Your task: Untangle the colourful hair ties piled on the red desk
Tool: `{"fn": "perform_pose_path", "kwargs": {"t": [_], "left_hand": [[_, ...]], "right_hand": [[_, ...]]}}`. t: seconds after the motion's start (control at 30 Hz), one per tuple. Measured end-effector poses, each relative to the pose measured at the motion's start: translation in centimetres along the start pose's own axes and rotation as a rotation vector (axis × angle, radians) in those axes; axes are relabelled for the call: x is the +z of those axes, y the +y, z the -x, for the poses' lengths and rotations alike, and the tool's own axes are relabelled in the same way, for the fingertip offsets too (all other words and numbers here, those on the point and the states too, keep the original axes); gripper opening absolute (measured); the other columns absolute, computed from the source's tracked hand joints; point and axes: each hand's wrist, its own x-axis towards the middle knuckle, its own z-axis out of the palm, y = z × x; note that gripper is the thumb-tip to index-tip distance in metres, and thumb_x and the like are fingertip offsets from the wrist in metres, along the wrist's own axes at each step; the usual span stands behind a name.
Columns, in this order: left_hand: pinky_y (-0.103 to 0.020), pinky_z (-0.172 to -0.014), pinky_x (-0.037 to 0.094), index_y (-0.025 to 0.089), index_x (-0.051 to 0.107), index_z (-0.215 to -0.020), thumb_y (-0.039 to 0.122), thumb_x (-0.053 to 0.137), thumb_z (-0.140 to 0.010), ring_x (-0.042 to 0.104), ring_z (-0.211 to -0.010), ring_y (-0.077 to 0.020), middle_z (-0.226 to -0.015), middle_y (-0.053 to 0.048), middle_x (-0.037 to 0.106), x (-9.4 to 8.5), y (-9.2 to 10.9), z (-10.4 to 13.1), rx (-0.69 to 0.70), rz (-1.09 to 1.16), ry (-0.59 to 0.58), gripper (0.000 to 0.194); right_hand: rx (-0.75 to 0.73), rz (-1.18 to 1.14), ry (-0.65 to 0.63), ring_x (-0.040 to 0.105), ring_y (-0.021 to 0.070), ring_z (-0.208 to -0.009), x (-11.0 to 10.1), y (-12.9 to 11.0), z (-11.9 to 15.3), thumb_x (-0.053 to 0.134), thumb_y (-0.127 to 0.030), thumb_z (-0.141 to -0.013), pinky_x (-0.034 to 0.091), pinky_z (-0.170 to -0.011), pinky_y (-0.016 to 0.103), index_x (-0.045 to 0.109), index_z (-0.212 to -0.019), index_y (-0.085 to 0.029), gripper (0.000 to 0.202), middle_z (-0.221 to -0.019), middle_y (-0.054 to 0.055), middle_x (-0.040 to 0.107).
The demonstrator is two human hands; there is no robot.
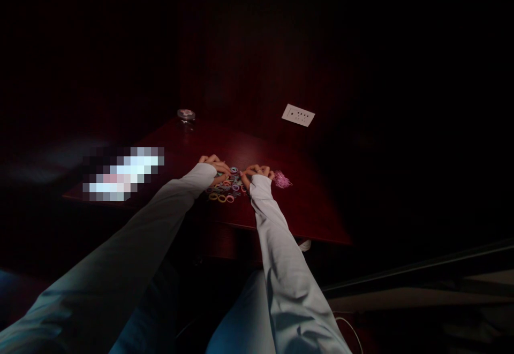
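A pile of small coloured hair ties (236, 187) lies on the dark red table, with yellow and pink rings along its near edge. My left hand (216, 167) rests over the pile's left side, fingers bent and drawn together at the tips. Across from it, my right hand (259, 173) is at the right side, its thumb and forefinger close together. What either hand pinches is too small and dark to make out. Between the fingertips sits a pale ring-shaped hair tie (234, 170). Just right of my right hand is a tangled pink bundle (282, 179) of thin strands or bands.
A round lidded container (186, 114) stands at the table's far left corner. On the left lies a bright, blurred-out rectangle (136, 169). A white socket plate (298, 115) is on the wall behind. The table's front edge (236, 225) runs below my forearms.
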Motion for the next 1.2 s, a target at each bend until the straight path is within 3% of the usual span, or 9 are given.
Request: {"fn": "perform_pose_path", "kwargs": {"t": [0.43, 0.77, 0.97, 1.2], "left_hand": [[-0.044, -0.097, 0.029, 0.034, 0.082, -0.098, 0.040, 0.066, -0.085, 0.053, -0.107, -0.0252, -0.113, 0.001, 0.079, 0.2, 0.2, 0.0, -0.018, 0.028, -0.047, 0.022], [-0.043, -0.094, 0.028, 0.035, 0.083, -0.092, 0.042, 0.060, -0.087, 0.050, -0.106, -0.0237, -0.110, 0.001, 0.079, 1.5, -0.6, 0.1, -0.037, 0.023, 0.025, 0.025], [-0.042, -0.094, 0.027, 0.035, 0.081, -0.090, 0.046, 0.059, -0.087, 0.049, -0.106, -0.0233, -0.112, 0.003, 0.079, 1.4, -0.9, 0.0, -0.026, -0.002, 0.005, 0.025], [-0.045, -0.096, 0.027, 0.036, 0.081, -0.088, 0.042, 0.061, -0.084, 0.051, -0.103, -0.0237, -0.111, 0.004, 0.080, 1.1, -0.7, -0.2, -0.015, 0.014, 0.006, 0.021]], "right_hand": [[-0.008, -0.020, -0.041, 0.040, 0.0252, -0.117, 0.2, 0.3, 0.0, 0.055, -0.049, -0.102, 0.021, -0.098, 0.040, 0.080, -0.094, -0.032, 0.031, -0.116, 0.000, 0.070], [0.066, -0.081, 0.012, 0.042, 0.0246, -0.115, 0.1, 0.1, -0.4, 0.053, -0.045, -0.103, 0.021, -0.096, 0.039, 0.077, -0.103, -0.034, 0.027, -0.112, 0.000, 0.073], [0.056, -0.034, -0.057, 0.042, 0.0253, -0.116, 0.6, -0.6, -1.6, 0.063, -0.044, -0.097, 0.022, -0.096, 0.039, 0.078, -0.095, -0.032, 0.020, -0.111, 0.000, 0.074], [0.030, -0.045, -0.099, 0.044, 0.0245, -0.113, 0.5, -0.6, -1.5, 0.064, -0.040, -0.095, 0.024, -0.096, 0.039, 0.079, -0.100, -0.034, 0.017, -0.112, 0.001, 0.072]]}}
